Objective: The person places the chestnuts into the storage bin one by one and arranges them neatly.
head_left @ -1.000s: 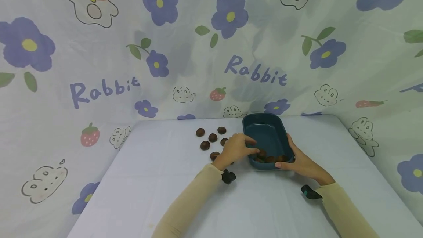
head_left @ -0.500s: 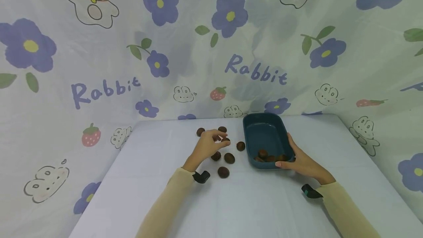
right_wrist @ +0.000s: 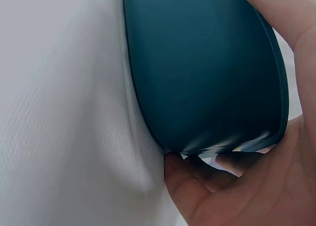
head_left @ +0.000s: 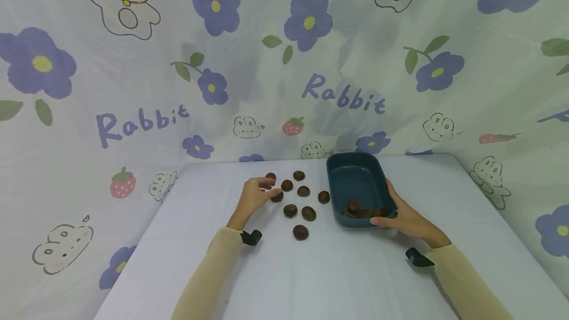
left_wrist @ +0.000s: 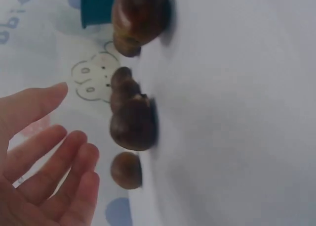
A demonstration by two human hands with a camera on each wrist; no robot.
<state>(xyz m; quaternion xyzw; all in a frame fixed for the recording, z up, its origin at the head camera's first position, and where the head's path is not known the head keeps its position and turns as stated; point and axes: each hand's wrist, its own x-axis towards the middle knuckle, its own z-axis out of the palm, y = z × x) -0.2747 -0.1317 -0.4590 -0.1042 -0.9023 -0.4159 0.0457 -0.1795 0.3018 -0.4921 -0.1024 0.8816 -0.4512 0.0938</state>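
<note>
My left hand hovers at the left side of loose brown chestnuts scattered on the table. Its thumb and fingers are apart, with a chestnut just by the fingertips; the left wrist view shows the palm holding nothing, short of a chestnut. My right hand grips the near right corner of a dark teal rectangular dish, thumb over the rim and fingers along the outer side. Several chestnuts lie at the dish's near end.
A white cloth covers the table. Behind it hangs a curtain printed with flowers and rabbits. One chestnut sits close to the dish's left wall, and another lies nearest the front.
My left hand has moved from above the dish leftward across the chestnuts to the far left ones. The fingers have left the dish's contents. My right hand and the dish stay put.
</note>
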